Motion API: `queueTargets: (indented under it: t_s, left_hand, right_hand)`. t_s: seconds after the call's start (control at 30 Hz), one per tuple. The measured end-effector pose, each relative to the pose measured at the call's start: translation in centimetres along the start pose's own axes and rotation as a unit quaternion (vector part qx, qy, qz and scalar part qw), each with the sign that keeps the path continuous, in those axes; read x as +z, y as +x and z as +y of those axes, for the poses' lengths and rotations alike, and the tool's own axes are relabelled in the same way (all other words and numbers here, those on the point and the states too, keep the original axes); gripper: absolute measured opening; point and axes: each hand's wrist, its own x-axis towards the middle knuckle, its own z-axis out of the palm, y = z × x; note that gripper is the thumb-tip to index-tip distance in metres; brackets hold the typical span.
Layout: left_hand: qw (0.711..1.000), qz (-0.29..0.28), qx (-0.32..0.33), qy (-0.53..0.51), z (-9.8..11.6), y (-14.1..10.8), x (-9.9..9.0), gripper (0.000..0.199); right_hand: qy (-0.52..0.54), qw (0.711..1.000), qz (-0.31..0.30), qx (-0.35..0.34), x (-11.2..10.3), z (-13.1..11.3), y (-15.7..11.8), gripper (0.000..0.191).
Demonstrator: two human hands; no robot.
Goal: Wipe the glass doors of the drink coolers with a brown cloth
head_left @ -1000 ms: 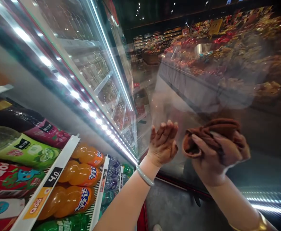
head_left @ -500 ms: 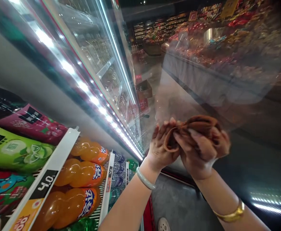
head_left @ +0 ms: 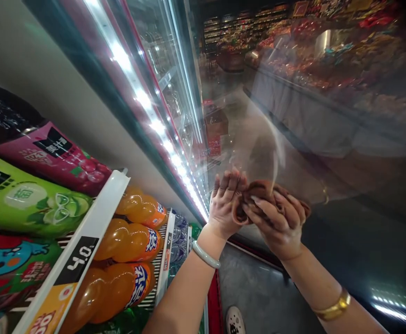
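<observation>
A bunched brown cloth (head_left: 260, 189) is gripped in my right hand (head_left: 281, 225), its fingers curled over the folds. That hand holds the cloth at the glass door (head_left: 335, 222). Just beside it, my left hand (head_left: 224, 206) lies with fingers stretched out against the glass, its thumb side hidden at the edge of the cloth. A pale green bangle (head_left: 206, 255) circles my left wrist, and a gold bracelet (head_left: 333, 308) sits on my right forearm. Faint reflections overlap the view through the glass.
At left, fridge shelves hold orange soda bottles (head_left: 130, 239), a green juice bottle (head_left: 29, 197) and a pink-labelled bottle (head_left: 60, 148), split by a white divider (head_left: 100, 208). A bright light strip (head_left: 143, 99) runs along the frame. One shoe (head_left: 235, 320) shows on the grey floor.
My right hand and the cloth have shifted left and slightly down on the glass, nearer my left hand. The view has turned a little, so the shelves sit further right.
</observation>
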Motion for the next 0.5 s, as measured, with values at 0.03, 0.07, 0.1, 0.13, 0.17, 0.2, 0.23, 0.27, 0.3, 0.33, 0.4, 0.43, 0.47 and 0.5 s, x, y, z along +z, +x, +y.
queueTargets:
  t_s: [0.03, 0.07, 0.1, 0.13, 0.17, 0.2, 0.23, 0.27, 0.3, 0.33, 0.4, 0.43, 0.47, 0.5]
  left_hand:
    - [1.000, -0.004, 0.006, 0.011, -0.2, -0.3, 0.1, 0.080]
    - [1.000, -0.006, 0.009, 0.019, -0.4, -0.5, 0.2, 0.080]
    - [1.000, -0.006, 0.009, 0.024, -0.4, -0.7, 0.3, 0.079]
    - [1.000, -0.005, 0.008, 0.026, -0.5, -0.8, 0.5, 0.079]
    - [1.000, -0.006, 0.004, 0.025, -0.6, -0.9, 0.7, 0.079]
    - [1.000, -0.005, -0.003, 0.022, -0.9, -1.1, 0.9, 0.079]
    - [1.000, -0.002, -0.015, 0.020, -1.3, -1.4, 1.1, 0.080]
    - [0.999, 0.001, -0.032, 0.021, -1.8, -1.9, 1.3, 0.080]
    - [0.998, 0.002, -0.050, 0.024, -2.4, -2.5, 1.5, 0.081]
    - [0.998, 0.001, -0.063, 0.026, -3.0, -3.3, 1.6, 0.082]
    - [0.998, -0.007, -0.062, 0.025, -3.8, -5.1, 2.0, 0.086]
    - [0.998, -0.016, -0.053, 0.022, -3.8, -6.0, 2.1, 0.090]
    - [0.999, -0.025, -0.045, 0.019, -3.5, -6.8, 2.3, 0.095]
    - [0.999, -0.031, -0.035, 0.020, -2.9, -7.4, 2.6, 0.099]
  right_hand:
    - [0.013, 1.000, -0.020, -0.010, -0.3, 0.1, -0.7, 0.049]
    - [0.021, 1.000, -0.017, -0.006, -0.5, 0.1, -1.1, 0.050]
    - [0.023, 1.000, 0.001, 0.006, -0.6, 0.2, -1.2, 0.051]
    - [0.019, 0.999, 0.030, 0.024, -0.3, 0.1, -0.9, 0.051]
    - [0.010, 0.997, 0.062, 0.040, 0.2, -0.2, -0.4, 0.050]
    - [0.002, 0.995, 0.088, 0.052, 0.9, -0.7, 0.3, 0.048]
    - [-0.002, 0.993, 0.100, 0.055, 1.8, -1.4, 1.0, 0.045]
    - [0.001, 0.994, 0.094, 0.047, 2.7, -2.1, 1.4, 0.041]
    - [0.008, 0.997, 0.074, 0.030, 3.6, -2.7, 1.4, 0.038]
    - [0.017, 0.999, 0.045, 0.007, 4.2, -3.2, 1.0, 0.036]
    - [0.037, 0.998, -0.016, -0.038, 4.4, -3.4, -0.8, 0.037]
    - [0.049, 0.996, -0.045, -0.057, 4.0, -3.1, -2.0, 0.038]
    - [0.064, 0.993, -0.069, -0.069, 3.2, -2.5, -3.2, 0.038]
    - [0.081, 0.990, -0.085, -0.073, 2.3, -1.7, -4.3, 0.038]
